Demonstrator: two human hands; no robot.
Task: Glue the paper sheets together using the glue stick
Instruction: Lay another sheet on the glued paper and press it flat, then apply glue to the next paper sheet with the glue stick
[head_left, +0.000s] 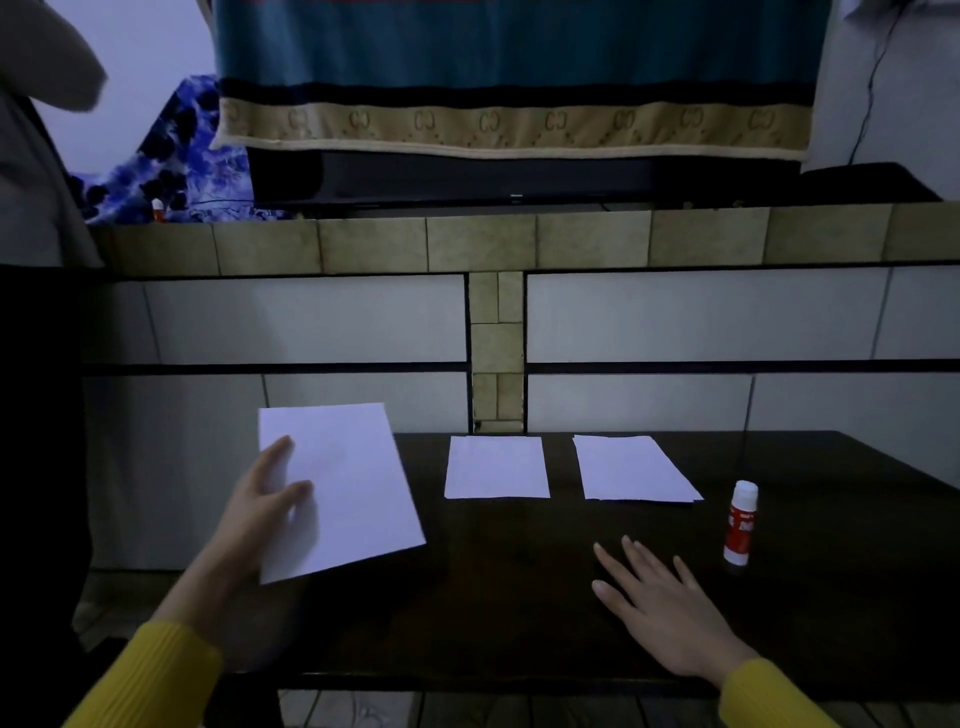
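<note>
- Head view: a dark table is being viewed from above and in front, with a tiled wall standing behind it.
- A white paper sheet is being held by the left hand at the table's left edge; the thumb and a finger are lying on its upper face while the other fingers are hidden beneath it.
- The held sheet is being kept tilted, with its far end raised in front of the wall and its near right corner over the table's left part.
- The right hand is being held flat over the table's near right part, fingers spread wide and straight, with nothing gripped. Whether the palm is touching the surface cannot be told.
- A second paper sheet is lying flat near the far edge at the table's middle.
- A third paper stack is lying flat just to its right, apart from it; a second edge is showing along its near side.
- The glue stick, red and white with a white cap, is standing upright to the right of the stack and beyond the right hand, well apart from both.
- Yellow sleeves are being worn on both forearms.
- A teal and beige towel is hanging over the ledge above the wall.
</note>
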